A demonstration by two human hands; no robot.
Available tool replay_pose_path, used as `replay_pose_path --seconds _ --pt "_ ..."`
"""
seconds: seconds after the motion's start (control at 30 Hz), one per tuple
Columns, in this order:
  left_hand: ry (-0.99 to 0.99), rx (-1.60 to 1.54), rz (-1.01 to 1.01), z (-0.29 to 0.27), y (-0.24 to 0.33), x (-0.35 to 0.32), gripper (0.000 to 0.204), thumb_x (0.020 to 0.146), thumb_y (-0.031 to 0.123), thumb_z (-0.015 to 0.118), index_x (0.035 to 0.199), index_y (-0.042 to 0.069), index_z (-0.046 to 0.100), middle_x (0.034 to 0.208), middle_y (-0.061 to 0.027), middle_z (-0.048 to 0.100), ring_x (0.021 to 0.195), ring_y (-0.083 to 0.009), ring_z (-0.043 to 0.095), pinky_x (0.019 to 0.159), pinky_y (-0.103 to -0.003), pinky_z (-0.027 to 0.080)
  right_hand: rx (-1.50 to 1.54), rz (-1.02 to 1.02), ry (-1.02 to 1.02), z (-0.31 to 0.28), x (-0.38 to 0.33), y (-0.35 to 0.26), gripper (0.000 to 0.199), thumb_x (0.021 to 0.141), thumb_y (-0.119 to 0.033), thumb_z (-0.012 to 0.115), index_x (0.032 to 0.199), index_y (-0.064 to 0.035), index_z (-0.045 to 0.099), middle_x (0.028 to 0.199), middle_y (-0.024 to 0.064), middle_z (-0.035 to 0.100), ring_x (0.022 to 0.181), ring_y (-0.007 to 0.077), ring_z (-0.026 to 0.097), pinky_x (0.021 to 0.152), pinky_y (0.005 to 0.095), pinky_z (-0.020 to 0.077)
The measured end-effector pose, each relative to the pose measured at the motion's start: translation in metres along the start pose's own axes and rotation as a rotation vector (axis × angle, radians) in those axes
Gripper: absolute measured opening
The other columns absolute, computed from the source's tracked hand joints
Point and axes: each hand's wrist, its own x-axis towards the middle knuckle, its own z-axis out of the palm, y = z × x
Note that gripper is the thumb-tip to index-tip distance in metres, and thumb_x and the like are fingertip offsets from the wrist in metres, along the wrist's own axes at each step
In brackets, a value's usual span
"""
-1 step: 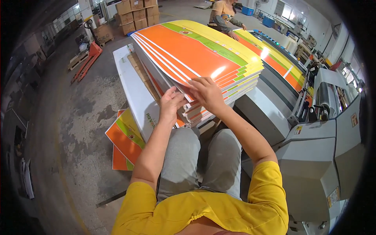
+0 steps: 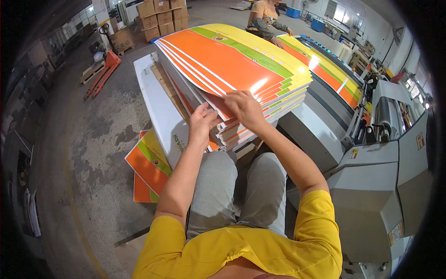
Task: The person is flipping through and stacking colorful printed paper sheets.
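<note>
Upper centre of frame: the top sheet lies on the stack. The right hand pinches its raised near corner, apparently separating it; whether the left hand has a closed grip cannot be told. Further lifting calls for even support.

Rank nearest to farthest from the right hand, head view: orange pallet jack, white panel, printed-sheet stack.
1. Printed-sheet stack: the right hand's fingers are at its near edge.
2. White panel: left of the stack, beyond the left hand.
3. Orange pallet jack: on the floor, far left.
</note>
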Motion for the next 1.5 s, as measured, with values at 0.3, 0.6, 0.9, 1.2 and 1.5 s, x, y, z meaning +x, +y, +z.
replay_pose_path --seconds 0.3,0.6,0.9,1.2,1.5 --pt "0.102 0.058 0.073 0.012 0.005 -0.009 0.067 0.082 0.006 0.061 0.135 0.003 0.020 0.097 -0.0112 0.053 0.080 -0.0161 0.056 0.069 -0.029 0.051 0.341 0.394 0.097 -0.016 0.029 -0.011 0.028 0.089 -0.027 0.050 0.099 -0.0051 0.064 0.084 0.0179 0.064 0.077 0.0293 0.062 0.068 0.0347 0.0467" --pt "0.005 0.043 -0.008 0.003 0.000 -0.002 0.013 0.086 0.015 0.058 0.088 0.003 0.060 0.076 -0.0015 0.058 0.069 -0.0099 0.057 0.066 -0.024 0.050 0.067 0.228 -0.234 -0.008 0.005 -0.001 0.018 0.083 -0.017 0.056 0.096 -0.0078 0.066 0.079 0.0139 0.064 0.071 0.0299 0.060 0.062 0.0373 0.0474" --pt "0.054 0.062 -0.014 0.006 0.002 -0.003 0.013 0.086 0.010 0.057 0.094 0.000 0.061 0.082 -0.0037 0.060 0.074 -0.0112 0.058 0.067 -0.025 0.050 -0.358 0.179 -0.390 -0.009 0.011 -0.015 0.021 0.082 -0.026 0.056 0.083 -0.0088 0.068 0.078 0.0085 0.065 0.073 0.0287 0.059 0.062 0.0380 0.0467" --pt "0.011 0.069 0.040 0.008 0.000 -0.004 0.017 0.087 0.008 0.053 0.099 -0.002 0.060 0.090 -0.0072 0.062 0.079 -0.0133 0.060 0.070 -0.028 0.051 0.007 0.445 -0.398 -0.014 0.022 -0.017 0.040 0.079 -0.042 0.055 0.072 -0.0052 0.067 0.063 0.0141 0.062 0.062 0.0312 0.061 0.056 0.0404 0.0476" --pt "-0.035 0.110 0.041 0.002 -0.001 0.000 0.010 0.083 0.008 0.055 0.081 0.000 0.060 0.079 -0.0052 0.060 0.072 -0.0134 0.058 0.067 -0.026 0.049 -0.264 -0.427 0.080 -0.006 0.009 -0.006 0.025 0.071 -0.021 0.065 0.093 -0.0100 0.066 0.094 0.0128 0.063 0.078 0.0295 0.060 0.066 0.0380 0.0493"
